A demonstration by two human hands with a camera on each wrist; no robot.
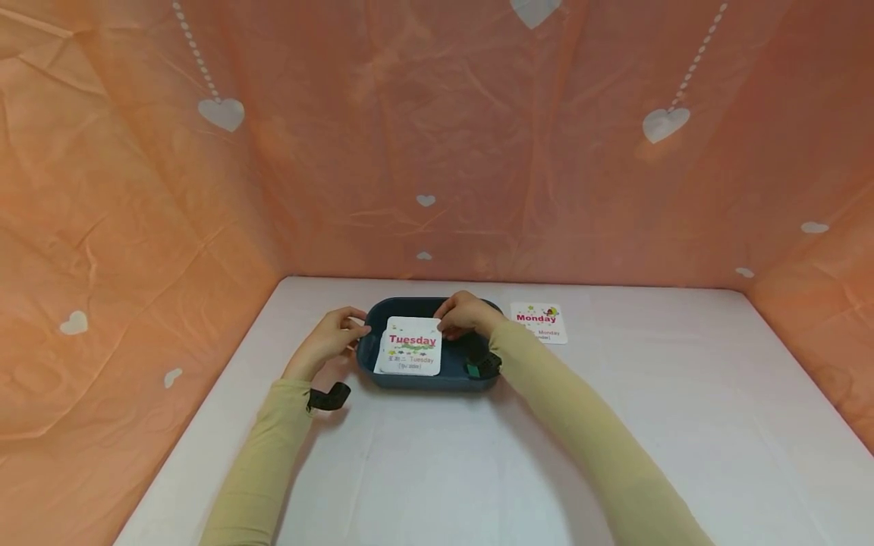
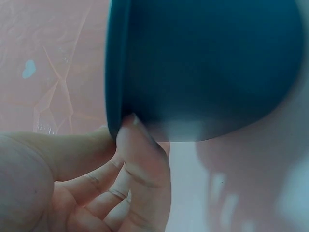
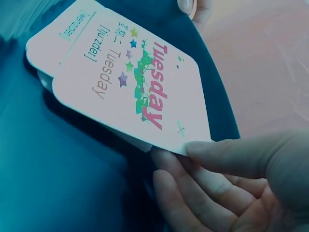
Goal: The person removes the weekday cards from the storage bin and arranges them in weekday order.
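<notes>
A dark blue oval tray (image 1: 426, 383) stands on the white table, with a small stack of white cards in its left half. Topmost is the Tuesday card (image 1: 414, 356), printed with pink letters and coloured stars. My right hand (image 1: 467, 315) reaches into the tray and pinches that card's corner, its thumb (image 3: 227, 154) on top and fingers beneath. Another card (image 3: 72, 29) peeks out under it in the right wrist view. At the tray's left end my left hand (image 1: 329, 339) pinches the rim between thumb and finger (image 2: 142, 154).
A Monday card (image 1: 539, 324) lies flat on the table (image 1: 423, 462) just right of the tray. Orange cloth (image 1: 478, 189) with white hearts hangs behind and at both sides. A black wrist mount (image 1: 330, 396) sits by the left sleeve.
</notes>
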